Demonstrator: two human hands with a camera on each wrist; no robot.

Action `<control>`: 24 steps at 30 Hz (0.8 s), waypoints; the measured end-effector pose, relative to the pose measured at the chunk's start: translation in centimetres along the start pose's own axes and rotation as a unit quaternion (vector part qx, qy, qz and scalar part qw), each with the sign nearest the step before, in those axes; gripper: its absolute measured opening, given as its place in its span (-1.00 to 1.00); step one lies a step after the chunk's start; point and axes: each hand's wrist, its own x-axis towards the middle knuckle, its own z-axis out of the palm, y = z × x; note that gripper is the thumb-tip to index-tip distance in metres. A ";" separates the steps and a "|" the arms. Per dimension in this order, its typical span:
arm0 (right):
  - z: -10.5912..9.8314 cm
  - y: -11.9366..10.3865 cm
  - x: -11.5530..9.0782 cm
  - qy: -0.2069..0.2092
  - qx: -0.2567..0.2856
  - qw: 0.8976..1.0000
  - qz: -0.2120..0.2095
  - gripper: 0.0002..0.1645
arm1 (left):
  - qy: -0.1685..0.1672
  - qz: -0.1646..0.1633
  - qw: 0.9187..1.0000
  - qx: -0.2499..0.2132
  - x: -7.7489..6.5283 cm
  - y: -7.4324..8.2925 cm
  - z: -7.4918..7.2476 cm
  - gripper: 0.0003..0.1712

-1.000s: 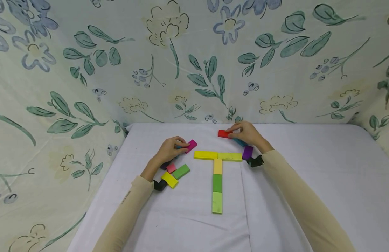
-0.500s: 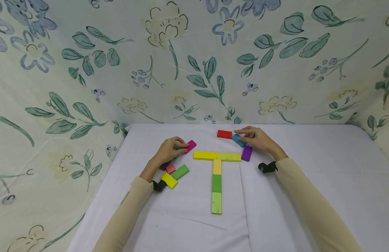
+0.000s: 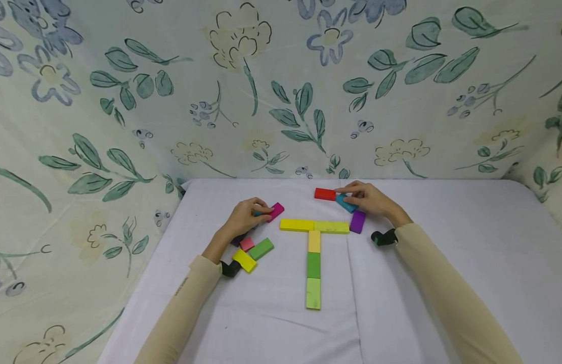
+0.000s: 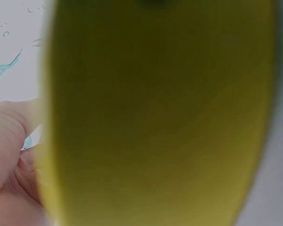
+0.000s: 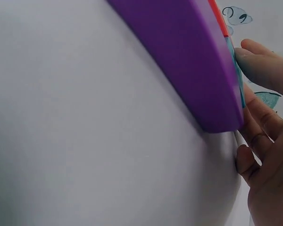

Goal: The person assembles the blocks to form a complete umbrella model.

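Left hand [image 3: 244,218] pinching magenta block [image 3: 277,211], beyond green block [image 3: 262,248] on white surface [image 3: 267,333]. Right hand [image 3: 371,199] pinching blue block [image 3: 345,203] between red block [image 3: 325,194] and purple block [image 3: 357,222].

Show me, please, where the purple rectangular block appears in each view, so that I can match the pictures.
Head: the purple rectangular block lies right of centre, by the right end of the yellow T-shape's crossbar.
Left wrist: not visible.
Right wrist: large, upper centre to right, left of the right hand.
Shared landmark: the pale backdrop with painted leaves, in all three views.
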 end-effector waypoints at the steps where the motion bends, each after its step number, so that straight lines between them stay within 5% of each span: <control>1: 0.0 0.0 0.0 -0.001 0.002 1.000 -0.001 -0.54 | 0.000 0.000 1.000 0.000 0.0 0.0 0.0 -0.69; 24: 0.3 0.0 0.6 -0.021 0.000 1.000 0.000 -0.54 | 0.011 0.023 0.999 0.029 -0.1 0.1 0.1 -0.68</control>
